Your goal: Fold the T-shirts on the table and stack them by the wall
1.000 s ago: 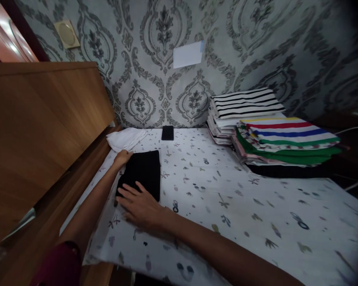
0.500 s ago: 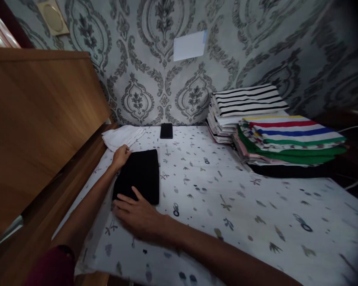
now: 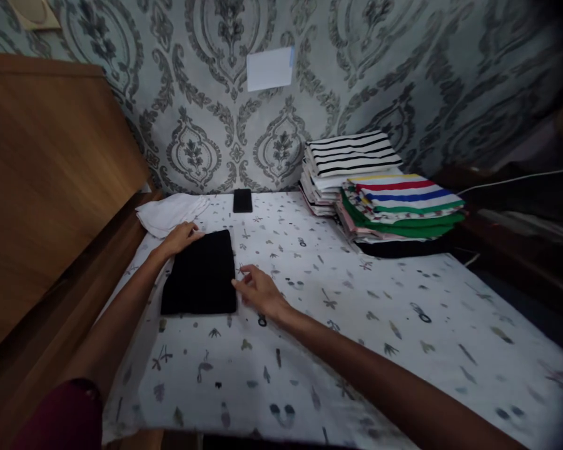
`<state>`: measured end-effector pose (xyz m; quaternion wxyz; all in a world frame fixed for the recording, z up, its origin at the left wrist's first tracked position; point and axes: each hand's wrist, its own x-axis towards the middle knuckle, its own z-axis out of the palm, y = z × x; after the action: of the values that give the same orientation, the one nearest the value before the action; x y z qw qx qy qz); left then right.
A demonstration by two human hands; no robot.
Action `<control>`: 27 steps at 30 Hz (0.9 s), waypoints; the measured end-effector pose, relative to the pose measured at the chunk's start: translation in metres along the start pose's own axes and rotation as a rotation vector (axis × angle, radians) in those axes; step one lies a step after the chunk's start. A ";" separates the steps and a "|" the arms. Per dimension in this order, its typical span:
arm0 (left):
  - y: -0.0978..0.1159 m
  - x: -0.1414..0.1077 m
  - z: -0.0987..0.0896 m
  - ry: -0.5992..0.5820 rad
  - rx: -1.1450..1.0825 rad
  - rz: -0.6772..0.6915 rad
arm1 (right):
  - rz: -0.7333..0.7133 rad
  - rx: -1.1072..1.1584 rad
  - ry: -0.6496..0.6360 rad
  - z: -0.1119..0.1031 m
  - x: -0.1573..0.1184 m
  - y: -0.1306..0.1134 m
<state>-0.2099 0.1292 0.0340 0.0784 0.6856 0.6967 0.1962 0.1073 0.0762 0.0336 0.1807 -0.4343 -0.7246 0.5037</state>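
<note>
A black folded cloth (image 3: 201, 275) lies flat on the patterned white sheet (image 3: 309, 350). My left hand (image 3: 182, 238) rests at its far left corner, fingers stretched out over the edge. Beside the right edge of the black cloth is my right hand (image 3: 261, 291), thumb and fingers apart, the thumb tip at or very near the edge. Neither hand grips anything. Just beyond my left hand lies a crumpled white cloth (image 3: 171, 214).
A black phone-like rectangle (image 3: 243, 200) lies near the wall. Two piles of folded fabric stand at the back right, one topped with black-and-white stripes (image 3: 354, 154), the other with coloured stripes (image 3: 406, 194). A wooden panel (image 3: 51, 162) rises along the left.
My right hand has left the near left part of the black cloth and moved to its right edge. My left hand stays at the far left corner, its fingers now straighter. The view has shifted right.
</note>
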 end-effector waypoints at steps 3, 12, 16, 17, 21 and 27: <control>-0.004 -0.021 0.001 0.076 -0.011 -0.083 | -0.052 -0.183 0.115 -0.007 0.025 -0.001; -0.014 -0.082 -0.018 0.096 -0.118 -0.169 | -0.467 -0.512 0.212 0.030 0.051 -0.037; -0.014 -0.043 -0.026 -0.033 -0.116 -0.121 | -0.854 -0.691 -0.083 0.074 0.017 -0.062; -0.014 -0.034 -0.026 -0.064 -0.116 -0.112 | -0.853 -0.694 -0.082 0.079 0.014 -0.064; -0.016 -0.010 -0.020 -0.191 -0.092 -0.096 | -0.528 -0.489 0.208 0.065 0.024 -0.046; -0.021 -0.003 -0.023 -0.340 -0.093 -0.131 | -0.057 -0.074 0.226 0.025 0.012 0.009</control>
<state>-0.2383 0.1232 0.0464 0.2391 0.6576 0.7067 0.1043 0.0871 0.0731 0.0128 0.2594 -0.4741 -0.7296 0.4191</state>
